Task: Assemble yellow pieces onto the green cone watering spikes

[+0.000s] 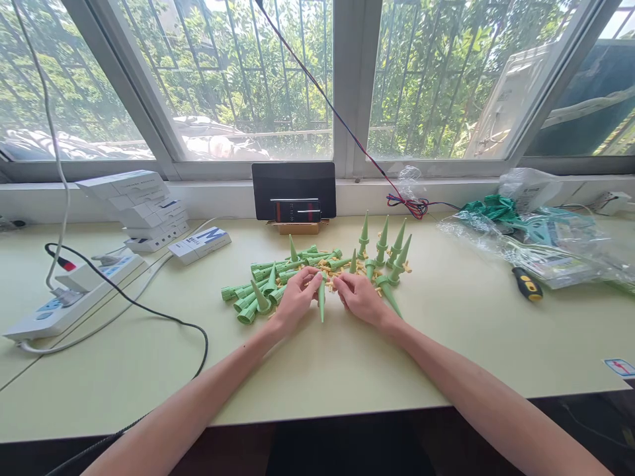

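My left hand (pixel 296 296) is closed around a green plastic plant watering spike (pixel 322 305), its pointed end tilted down toward me. Close to its right, my right hand (pixel 363 299) pinches a small yellow plastic valve (pixel 331 284) by the spike's upper end; whether the two touch is hard to tell. Several green ribbed tubes and cones (pixel 248 303) lie in a pile left of my hands. Small yellow pieces (pixel 351 266) are scattered behind my fingers. To the right, several green spikes (pixel 381 241) stand point up with yellow pieces at their bases, and one (pixel 391 297) lies tilted.
A dark tablet (pixel 294 182) with a phone leans at the back. White boxes (pixel 143 208) and a power strip (pixel 74 297) with cables are on the left. A yellow-black screwdriver handle (pixel 526 284) and plastic bags (pixel 555 244) lie right. The table's front edge is near my forearms.
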{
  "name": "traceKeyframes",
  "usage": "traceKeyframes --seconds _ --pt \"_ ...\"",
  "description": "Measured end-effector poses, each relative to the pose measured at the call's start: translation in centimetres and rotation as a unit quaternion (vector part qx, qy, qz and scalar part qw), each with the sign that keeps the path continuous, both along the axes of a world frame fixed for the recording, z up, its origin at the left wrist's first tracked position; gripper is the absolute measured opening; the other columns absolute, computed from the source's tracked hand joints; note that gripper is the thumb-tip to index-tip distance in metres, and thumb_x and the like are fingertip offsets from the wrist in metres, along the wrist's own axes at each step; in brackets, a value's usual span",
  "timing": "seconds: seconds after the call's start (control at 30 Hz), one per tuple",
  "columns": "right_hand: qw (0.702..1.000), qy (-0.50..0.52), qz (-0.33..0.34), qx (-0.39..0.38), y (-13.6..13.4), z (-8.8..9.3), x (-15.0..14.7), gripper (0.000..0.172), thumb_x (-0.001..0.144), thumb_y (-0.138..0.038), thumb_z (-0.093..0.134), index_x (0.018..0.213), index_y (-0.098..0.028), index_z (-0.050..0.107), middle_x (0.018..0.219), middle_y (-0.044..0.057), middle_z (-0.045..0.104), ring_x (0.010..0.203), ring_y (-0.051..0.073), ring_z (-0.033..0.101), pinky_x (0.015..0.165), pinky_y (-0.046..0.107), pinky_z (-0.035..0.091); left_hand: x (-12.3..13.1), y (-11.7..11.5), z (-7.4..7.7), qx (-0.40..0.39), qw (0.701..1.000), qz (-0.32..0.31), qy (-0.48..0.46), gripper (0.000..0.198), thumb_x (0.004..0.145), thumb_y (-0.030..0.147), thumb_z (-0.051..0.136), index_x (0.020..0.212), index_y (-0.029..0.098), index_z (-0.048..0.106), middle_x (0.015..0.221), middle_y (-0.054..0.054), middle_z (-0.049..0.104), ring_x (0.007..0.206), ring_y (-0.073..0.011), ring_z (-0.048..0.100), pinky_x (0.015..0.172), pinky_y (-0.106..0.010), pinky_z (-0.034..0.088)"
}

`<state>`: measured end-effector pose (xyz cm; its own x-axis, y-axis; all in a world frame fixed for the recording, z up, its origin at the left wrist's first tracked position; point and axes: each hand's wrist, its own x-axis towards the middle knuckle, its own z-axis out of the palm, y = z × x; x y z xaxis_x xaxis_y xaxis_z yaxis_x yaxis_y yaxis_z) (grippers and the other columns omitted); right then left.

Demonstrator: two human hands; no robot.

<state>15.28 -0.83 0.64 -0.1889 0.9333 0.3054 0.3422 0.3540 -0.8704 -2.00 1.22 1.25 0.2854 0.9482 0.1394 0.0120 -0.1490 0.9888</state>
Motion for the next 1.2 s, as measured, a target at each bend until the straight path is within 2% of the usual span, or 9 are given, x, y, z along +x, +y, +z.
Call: traceKeyframes --seconds 0.13,0.3,0.4,0.47,0.57,0.7,1.03,1.2 --pt "1.000 0.000 -0.002 -0.016 0.13 -0.17 -0.02 0.043 0.099 -0.048 0.040 0.068 -0.020 0.053 0.047 -0.003 0.047 0.045 0.013 0.043 0.053 0.028 0.037 -0.07 0.00 -0.10 0.003 1.000 -0.010 0.001 0.033 0.087 0.050 0.063 0.091 0.018 0.058 0.088 -0.004 0.065 0.071 -0.0144 0.059 0.067 -0.030 0.054" --pt "1.000 -0.002 -0.006 -0.018 0.26 -0.31 -0.06 0.048 0.099 -0.049 0.039 0.064 -0.020 0.054 0.045 -0.003 0.045 0.044 0.013 0.042 0.053 0.028 0.037 -0.09 0.00 -0.16 0.006 1.000 -0.013 0.004 0.033 0.087 0.051 0.063 0.092 0.018 0.059 0.090 -0.005 0.066 0.073 -0.0153 0.060 0.068 -0.030 0.055" --pt "1.000 0.004 -0.013 -0.005 0.23 -0.26 -0.04 0.049 0.099 -0.048 0.039 0.061 -0.020 0.051 0.048 -0.002 0.048 0.048 0.013 0.046 0.057 0.028 0.040 -0.06 0.02 -0.15 0.011 1.000 -0.008 0.006 0.033 0.087 0.051 0.063 0.092 0.018 0.059 0.087 -0.004 0.065 0.070 -0.0143 0.059 0.067 -0.030 0.055" --pt "1.000 0.015 -0.015 0.002 0.16 -0.17 0.00 0.045 0.098 -0.048 0.044 0.064 -0.020 0.051 0.055 0.000 0.054 0.052 0.013 0.050 0.058 0.028 0.042 -0.05 0.03 -0.13 0.012 1.000 -0.002 0.005 0.033 0.086 0.050 0.063 0.091 0.018 0.058 0.083 -0.002 0.064 0.068 -0.0137 0.058 0.066 -0.030 0.055" --pt "0.999 0.037 -0.005 0.003 0.07 -0.09 0.07 0.031 0.094 -0.047 0.052 0.082 -0.019 0.058 0.072 0.002 0.063 0.058 0.014 0.055 0.057 0.027 0.044 -0.04 0.04 -0.05 0.011 1.000 0.005 0.003 0.033 0.086 0.050 0.064 0.091 0.018 0.058 0.082 -0.002 0.063 0.066 -0.0135 0.058 0.067 -0.031 0.055" --pt "0.999 0.046 0.013 0.004 0.04 -0.21 0.05 0.024 0.091 -0.043 0.056 0.090 -0.019 0.060 0.083 0.003 0.065 0.064 0.014 0.058 0.057 0.027 0.045 -0.04 0.01 0.08 0.009 1.000 0.003 0.002 0.032 0.086 0.050 0.063 0.090 0.019 0.057 0.086 -0.003 0.066 0.065 -0.0133 0.059 0.068 -0.031 0.055" --pt "1.000 0.019 0.010 -0.002 -0.02 0.16 -0.03 0.030 0.095 -0.042 0.048 0.076 -0.020 0.056 0.057 -0.002 0.053 0.052 0.013 0.047 0.053 0.027 0.039 -0.13 0.03 -0.11 0.012 1.000 -0.001 0.003 0.030 0.087 0.049 0.062 0.090 0.019 0.058 0.087 -0.003 0.065 0.067 -0.0124 0.057 0.066 -0.029 0.054" --pt "1.000 0.004 0.003 -0.003 0.05 0.08 -0.01 0.034 0.096 -0.044 0.045 0.072 -0.021 0.052 0.051 -0.003 0.048 0.049 0.013 0.043 0.053 0.027 0.037 -0.20 0.08 -0.20 0.014 1.000 -0.008 0.004 0.029 0.088 0.048 0.062 0.091 0.019 0.059 0.084 -0.001 0.063 0.067 -0.0124 0.057 0.067 -0.029 0.055"
